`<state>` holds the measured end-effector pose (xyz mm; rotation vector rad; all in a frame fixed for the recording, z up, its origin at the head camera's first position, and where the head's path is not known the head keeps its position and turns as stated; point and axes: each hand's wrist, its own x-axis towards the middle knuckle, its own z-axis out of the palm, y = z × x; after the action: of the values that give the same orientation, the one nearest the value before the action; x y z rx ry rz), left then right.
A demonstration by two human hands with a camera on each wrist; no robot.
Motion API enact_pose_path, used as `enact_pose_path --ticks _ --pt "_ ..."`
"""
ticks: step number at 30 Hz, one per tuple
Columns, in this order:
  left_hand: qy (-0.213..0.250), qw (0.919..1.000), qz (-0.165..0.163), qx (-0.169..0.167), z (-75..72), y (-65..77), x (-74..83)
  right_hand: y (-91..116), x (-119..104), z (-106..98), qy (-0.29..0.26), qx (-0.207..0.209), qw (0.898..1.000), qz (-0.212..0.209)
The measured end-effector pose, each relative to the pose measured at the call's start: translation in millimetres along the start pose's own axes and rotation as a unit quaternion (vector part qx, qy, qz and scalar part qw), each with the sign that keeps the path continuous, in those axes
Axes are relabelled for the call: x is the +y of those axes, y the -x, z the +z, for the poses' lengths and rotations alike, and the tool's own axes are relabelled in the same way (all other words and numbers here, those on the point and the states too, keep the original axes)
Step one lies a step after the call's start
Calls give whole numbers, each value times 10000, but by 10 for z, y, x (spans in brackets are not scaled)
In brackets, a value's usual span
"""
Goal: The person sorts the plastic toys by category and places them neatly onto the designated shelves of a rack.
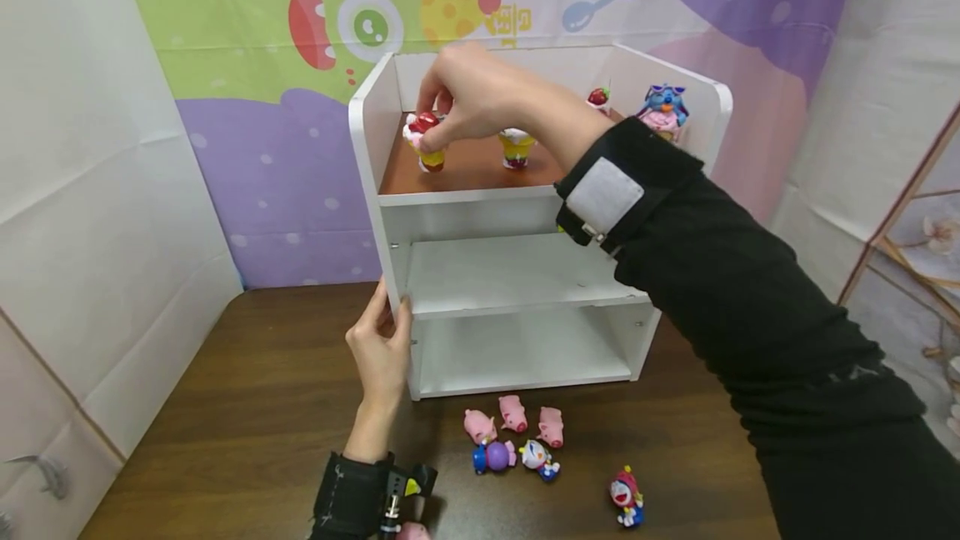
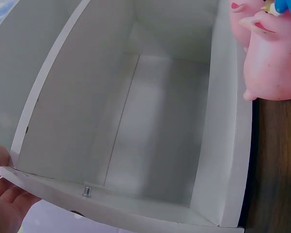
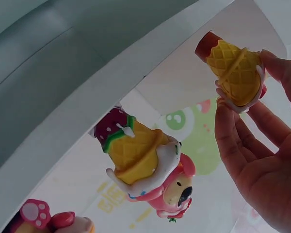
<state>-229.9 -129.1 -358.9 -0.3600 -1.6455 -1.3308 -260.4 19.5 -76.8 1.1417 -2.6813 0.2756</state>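
Note:
My right hand (image 1: 474, 94) pinches an ice-cream-cone figurine (image 3: 235, 73) at the left of the white shelf's brown top level. It has a yellow waffle body with white and red on top. A second cone figurine (image 1: 516, 158) stands to its right; in the right wrist view, it bears a pink bear-like character (image 3: 167, 194). My left hand (image 1: 382, 361) grips the left side panel of the white shelf unit (image 1: 397, 298), thumb at the front edge and fingers around the outer side. The right forearm hides part of the top level.
A blue figurine (image 1: 663, 107) and a strawberry-topped one (image 1: 598, 97) stand at the top level's right. Before the shelf, on the wooden table (image 1: 262, 407), lie pink pigs (image 1: 513, 413) and small blue-and-white figurines (image 1: 538, 458). One red-hooded figurine (image 1: 626, 497) lies apart, nearer the front.

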Motion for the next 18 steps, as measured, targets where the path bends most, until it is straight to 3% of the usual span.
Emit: enact_pose_path --ticks 6,9,12,18 --pt "-68 10000 13 -46 -1 -45 269 -75 4 -17 84 -354 9990 266" --pt "-74 10000 -1 -53 1 -42 295 -98 8 -18 94 -579 9976 366" --pt "-86 9999 28 -49 3 -40 273 -111 12 -22 8 -743 9957 553" --pt "-99 9999 11 -39 21 -5 23 -121 15 -36 -83 -1035 9909 853"
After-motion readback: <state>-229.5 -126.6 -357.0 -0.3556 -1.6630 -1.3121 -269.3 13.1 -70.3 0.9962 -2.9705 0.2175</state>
